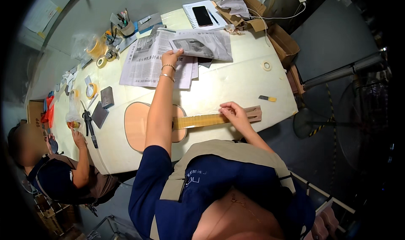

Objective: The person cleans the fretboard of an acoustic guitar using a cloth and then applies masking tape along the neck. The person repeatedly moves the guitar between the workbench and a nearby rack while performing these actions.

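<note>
My left hand [171, 56] grips a folded newspaper [200, 45] lying over other newspaper sheets [139, 65] at the back of the table. Below it, partly hidden by my left arm, a pale wooden small guitar body [135, 126] lies flat, its neck [196, 121] pointing right, with yellow covering along the fretboard. My right hand [231, 112] is over the neck near the slotted headstock [253, 113], fingers loosely bent and apart; whether they touch it, I cannot tell. A small black-and-yellow piece [267, 98] and a tape roll [266, 65] lie beyond the headstock.
A co-worker [63, 172] sits at left, a hand [79, 141] at the table [287, 109]. An air gun [89, 126], grey blocks [107, 96], tape rolls [101, 62] and a pen cup [126, 27] lie left. A phone [202, 16] and cardboard box [282, 46] are behind.
</note>
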Demonstrator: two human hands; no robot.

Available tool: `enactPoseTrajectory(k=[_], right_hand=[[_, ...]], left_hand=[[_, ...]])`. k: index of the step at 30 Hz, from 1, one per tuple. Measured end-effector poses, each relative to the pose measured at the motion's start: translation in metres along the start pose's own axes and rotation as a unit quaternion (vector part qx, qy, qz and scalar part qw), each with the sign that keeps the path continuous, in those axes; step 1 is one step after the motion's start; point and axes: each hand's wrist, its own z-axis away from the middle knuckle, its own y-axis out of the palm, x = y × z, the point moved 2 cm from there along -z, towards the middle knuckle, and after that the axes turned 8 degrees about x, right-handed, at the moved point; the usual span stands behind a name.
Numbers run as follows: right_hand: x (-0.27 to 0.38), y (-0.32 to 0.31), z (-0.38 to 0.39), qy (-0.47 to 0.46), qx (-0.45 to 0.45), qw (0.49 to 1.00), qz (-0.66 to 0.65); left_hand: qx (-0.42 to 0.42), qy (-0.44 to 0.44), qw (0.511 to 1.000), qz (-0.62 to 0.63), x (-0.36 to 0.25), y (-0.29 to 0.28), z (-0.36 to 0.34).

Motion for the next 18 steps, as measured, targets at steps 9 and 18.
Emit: enactPoseTrajectory(k=[9,18], right_hand=[[0.065,-0.027,-0.074,-0.256,-0.262,0.750,0.551],[0.010,0.026,-0.059,0.177,0.251,0.710,-0.633]], left_hand=[[0.075,0.165,0.982,0.061,-0.011,0.043,0.229],[0.014,0.348,0.907,-0.237,0.057,0.049,0.237]])
